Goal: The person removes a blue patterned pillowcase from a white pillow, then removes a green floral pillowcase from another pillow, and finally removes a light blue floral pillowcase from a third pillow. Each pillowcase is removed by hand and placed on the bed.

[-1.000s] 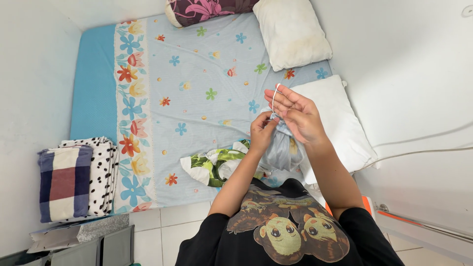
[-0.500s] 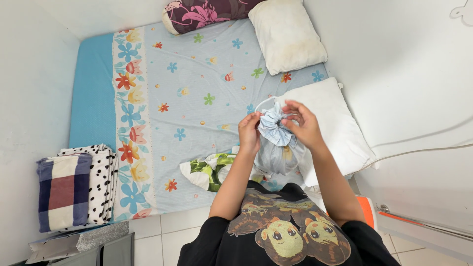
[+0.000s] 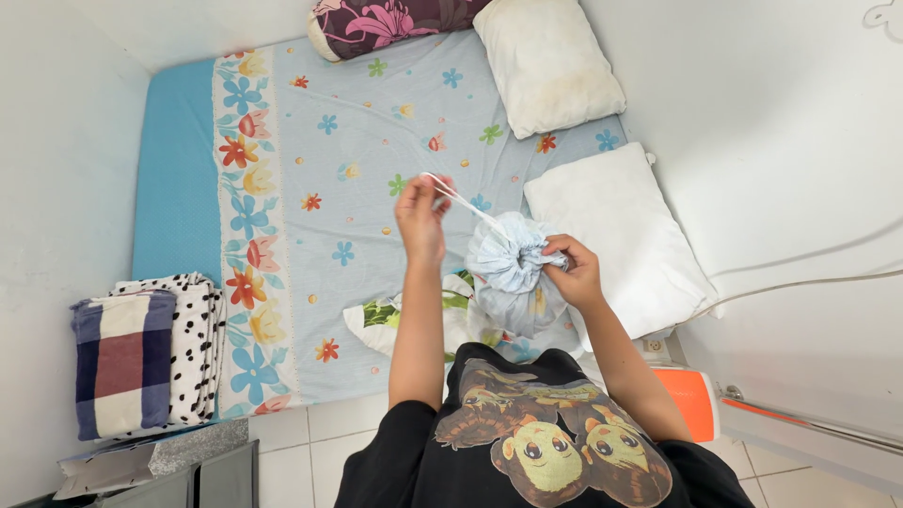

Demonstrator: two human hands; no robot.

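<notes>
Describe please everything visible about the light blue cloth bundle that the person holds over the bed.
The light blue cloth bundle looks like thin, soft fabric gathered into a rounded pouch, with a crumpled, ruffled neck at the top and faint coloured print lower down. It hangs in the air above the flowered bedsheet, not resting on it. The right hand grips it at the gathered neck. A white string runs taut from the neck up to the left hand, which pinches its end.
</notes>
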